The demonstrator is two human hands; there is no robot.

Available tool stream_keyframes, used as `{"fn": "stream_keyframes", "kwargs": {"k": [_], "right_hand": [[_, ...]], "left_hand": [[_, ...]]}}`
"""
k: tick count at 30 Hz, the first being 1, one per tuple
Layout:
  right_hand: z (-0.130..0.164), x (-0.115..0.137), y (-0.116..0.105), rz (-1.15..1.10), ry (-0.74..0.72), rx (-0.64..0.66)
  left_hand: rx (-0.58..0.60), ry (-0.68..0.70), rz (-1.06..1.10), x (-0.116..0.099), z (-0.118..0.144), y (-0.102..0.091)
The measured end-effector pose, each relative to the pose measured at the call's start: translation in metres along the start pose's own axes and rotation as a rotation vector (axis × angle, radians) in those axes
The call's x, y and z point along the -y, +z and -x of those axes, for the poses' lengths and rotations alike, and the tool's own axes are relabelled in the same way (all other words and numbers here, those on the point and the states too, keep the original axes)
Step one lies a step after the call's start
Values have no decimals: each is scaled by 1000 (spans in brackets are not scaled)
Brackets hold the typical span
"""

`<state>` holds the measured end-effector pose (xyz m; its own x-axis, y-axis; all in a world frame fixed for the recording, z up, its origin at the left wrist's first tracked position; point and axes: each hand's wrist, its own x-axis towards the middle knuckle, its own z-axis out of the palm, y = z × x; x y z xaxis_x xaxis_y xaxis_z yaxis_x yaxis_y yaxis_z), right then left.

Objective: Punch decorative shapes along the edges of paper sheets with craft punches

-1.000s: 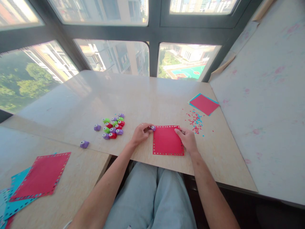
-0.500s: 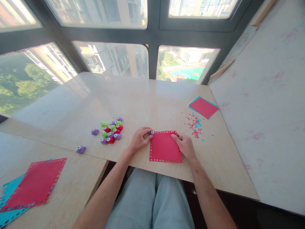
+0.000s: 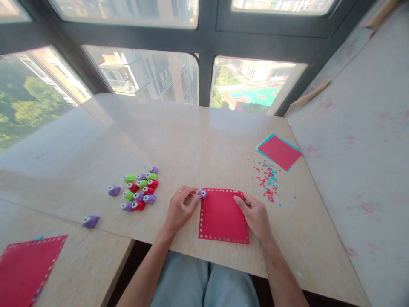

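A square red sheet of paper lies before me, small holes punched along its edges. At its top left corner sits a small purple craft punch. My left hand is closed, thumb and fingertips at the punch's left side. My right hand pinches the sheet's upper right edge, thumb on top and the other fingers partly hidden. To the left stands a cluster of several purple, green and red punches. Two more purple ones, a nearer punch and a farther punch, are apart from it.
Red and blue paper bits are scattered at the right, below a stack of red and blue sheets. Another hole-edged red sheet lies at lower left. Windows stand behind the table; a papered wall bounds the right.
The camera view has shifted, so the table items appear lower and more spread out. Both hands stay at the red sheet; the left fingers now show less over the punch.
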<state>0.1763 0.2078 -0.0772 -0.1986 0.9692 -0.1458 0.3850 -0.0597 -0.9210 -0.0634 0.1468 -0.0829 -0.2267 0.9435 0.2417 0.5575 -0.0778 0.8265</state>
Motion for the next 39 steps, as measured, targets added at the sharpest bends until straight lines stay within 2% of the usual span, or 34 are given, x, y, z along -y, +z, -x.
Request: {"fn": "stream_keyframes", "kwargs": {"k": [6,19,30,39], "right_hand": [[1,5,-1,0,54,20],[5,3,-4,-87,217,54],[4,12,-7,-17,248,32],[4,10,-4,26,183,6]], "left_hand": [[76,34,-51,-1,-2,-2],[64,76,-83,-1,-4,-4],[66,54,-130,-3,-3,-4],[72,40,-122,-3,-4,-4]]}}
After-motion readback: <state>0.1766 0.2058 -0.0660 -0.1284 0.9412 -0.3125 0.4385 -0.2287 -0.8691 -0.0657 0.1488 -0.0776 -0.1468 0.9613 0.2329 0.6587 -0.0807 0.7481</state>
